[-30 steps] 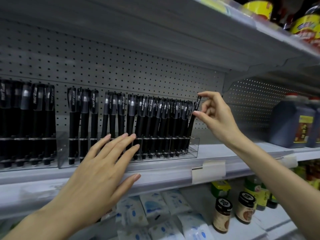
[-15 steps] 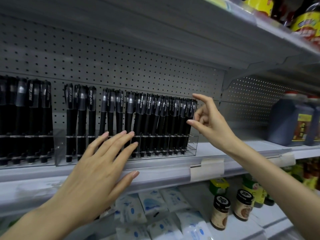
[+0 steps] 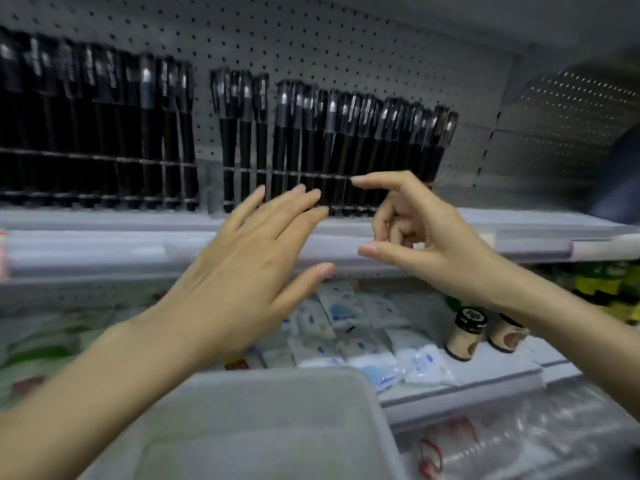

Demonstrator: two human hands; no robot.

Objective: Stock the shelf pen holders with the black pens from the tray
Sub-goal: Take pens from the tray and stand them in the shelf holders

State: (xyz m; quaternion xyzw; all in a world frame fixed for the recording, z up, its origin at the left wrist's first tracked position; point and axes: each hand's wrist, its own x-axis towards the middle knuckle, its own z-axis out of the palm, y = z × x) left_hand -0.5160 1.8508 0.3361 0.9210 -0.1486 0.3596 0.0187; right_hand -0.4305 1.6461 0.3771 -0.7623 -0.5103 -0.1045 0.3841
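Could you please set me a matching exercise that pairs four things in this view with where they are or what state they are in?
Things:
1. black pens
2. tray
3. dark-lidded jars
4. left hand

Places or states:
A. nearest the camera, at the bottom of the view
B. upright in rows in front of the pegboard
C. just right of the white packets
D. fingers straight, holding nothing

Pairs: 1-B, 2-A, 3-C, 4-D
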